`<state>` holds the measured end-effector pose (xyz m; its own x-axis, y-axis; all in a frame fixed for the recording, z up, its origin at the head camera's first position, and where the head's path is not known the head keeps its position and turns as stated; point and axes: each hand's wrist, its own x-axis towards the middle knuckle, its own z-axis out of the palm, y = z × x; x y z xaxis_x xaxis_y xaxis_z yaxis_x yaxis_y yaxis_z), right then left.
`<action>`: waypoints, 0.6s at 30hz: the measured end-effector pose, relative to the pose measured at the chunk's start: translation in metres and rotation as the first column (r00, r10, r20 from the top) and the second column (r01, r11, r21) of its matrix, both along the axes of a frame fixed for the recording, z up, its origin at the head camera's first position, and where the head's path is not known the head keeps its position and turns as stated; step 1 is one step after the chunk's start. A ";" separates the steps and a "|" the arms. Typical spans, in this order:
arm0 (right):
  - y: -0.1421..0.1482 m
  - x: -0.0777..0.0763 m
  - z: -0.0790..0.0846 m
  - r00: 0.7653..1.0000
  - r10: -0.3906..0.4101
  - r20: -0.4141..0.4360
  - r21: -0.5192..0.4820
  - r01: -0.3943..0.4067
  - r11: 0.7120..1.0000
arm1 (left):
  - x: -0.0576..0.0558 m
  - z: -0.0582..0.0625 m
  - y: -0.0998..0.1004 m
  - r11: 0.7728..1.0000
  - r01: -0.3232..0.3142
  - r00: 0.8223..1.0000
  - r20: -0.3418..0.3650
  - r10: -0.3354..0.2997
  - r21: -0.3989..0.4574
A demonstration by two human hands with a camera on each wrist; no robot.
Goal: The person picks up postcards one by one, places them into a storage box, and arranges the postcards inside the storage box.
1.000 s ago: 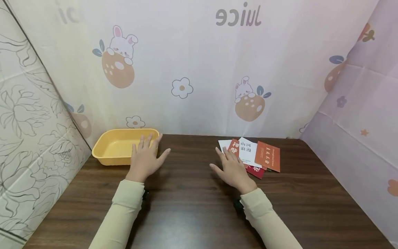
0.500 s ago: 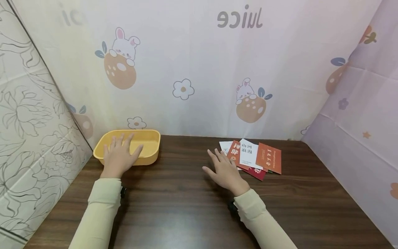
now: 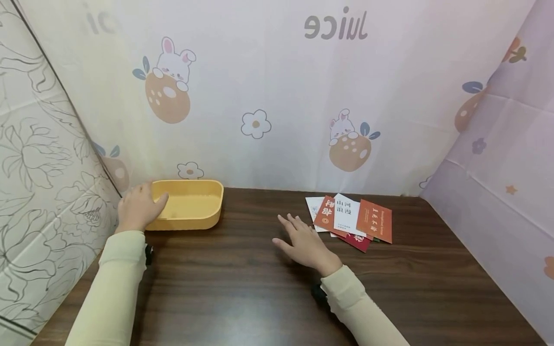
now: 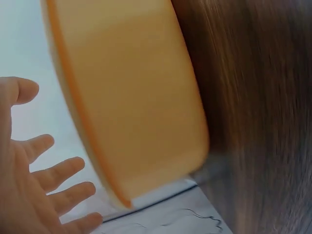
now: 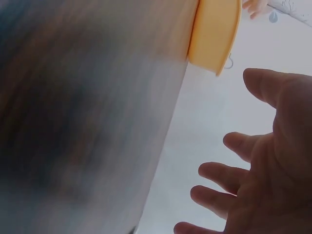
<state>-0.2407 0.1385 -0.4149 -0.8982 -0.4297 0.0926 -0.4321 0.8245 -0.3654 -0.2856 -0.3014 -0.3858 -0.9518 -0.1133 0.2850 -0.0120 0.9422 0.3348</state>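
A yellow plastic basin (image 3: 186,224) stands at the back left of the table. My left hand (image 3: 137,207) is over its left end and hides that corner in the head view. In the left wrist view the fingers (image 4: 68,197) are spread just above the basin's rim, with nothing between them. My right hand (image 3: 306,244) hovers palm down over the middle of the table, fingers extended and holding nothing. Right behind it, to the right, lies a fanned pile of red, white and orange printed cards (image 3: 346,216), partly overlapping one another.
The dark wood-grain table (image 3: 242,288) ends at a printed curtain (image 3: 259,72) along the back. Patterned fabric panels close in the left and right sides. A dark band sits at each wrist.
My left hand has moved left across the basin to its far left end. The right hand has drifted slightly left, away from the cards. Basin and cards stay in place.
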 end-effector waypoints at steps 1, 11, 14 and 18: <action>-0.002 0.001 0.000 1.000 0.006 0.004 -0.004 -0.006 1.000 | -0.002 0.000 -0.004 1.000 -0.008 1.000 0.005 0.008 0.006; -0.016 0.006 0.004 0.998 0.053 0.028 -0.023 -0.053 0.998 | -0.012 -0.009 -0.029 0.990 -0.055 0.993 0.108 0.042 0.128; -0.019 0.007 0.004 0.997 0.068 0.039 -0.028 -0.067 0.997 | -0.013 -0.012 -0.033 0.978 -0.068 0.992 0.119 0.046 0.195; -0.022 0.007 0.003 0.994 0.094 0.050 -0.042 -0.092 0.995 | -0.013 -0.015 -0.035 0.962 -0.087 0.994 0.081 0.068 0.258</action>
